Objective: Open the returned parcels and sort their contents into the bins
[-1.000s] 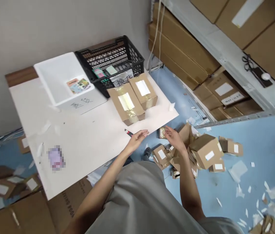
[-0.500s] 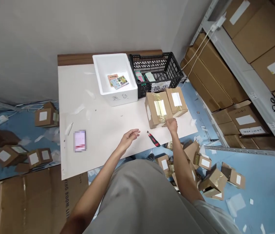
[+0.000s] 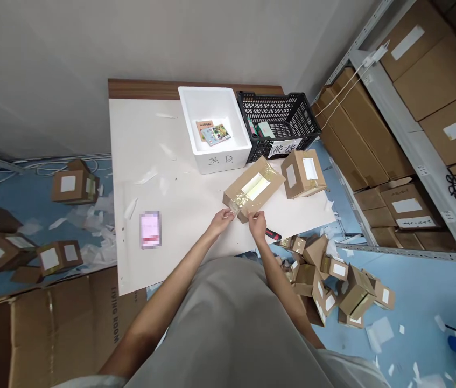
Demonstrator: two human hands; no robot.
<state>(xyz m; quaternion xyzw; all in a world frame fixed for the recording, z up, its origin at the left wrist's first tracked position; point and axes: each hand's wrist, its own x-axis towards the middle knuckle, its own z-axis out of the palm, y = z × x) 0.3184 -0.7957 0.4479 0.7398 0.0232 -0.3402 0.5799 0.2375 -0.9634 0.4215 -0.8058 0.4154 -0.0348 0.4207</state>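
Note:
A taped cardboard box (image 3: 237, 188) with a white label lies at an angle near the table's front edge. The fingers of my left hand (image 3: 222, 220) close on its near left corner, where clear tape shows. At the near edge, my right hand (image 3: 257, 224) grips the same box; part of its fingers is hidden. Beside my right wrist lies a red and black utility knife (image 3: 274, 235), partly covered by the hand. A second cardboard box (image 3: 302, 186), also labelled, stands just to the right.
Behind the boxes stand a white foam bin (image 3: 219, 153) holding booklets and a black plastic crate (image 3: 312, 126) with small packs. A pixelated pink item (image 3: 150, 229) lies at the table's left. Opened cartons (image 3: 312, 269) litter the floor; a loaded shelf (image 3: 405, 113) rises at right.
The taped box has turned and come away from the second box. My left hand has moved from open air onto its corner. The right hand has shifted left with it.

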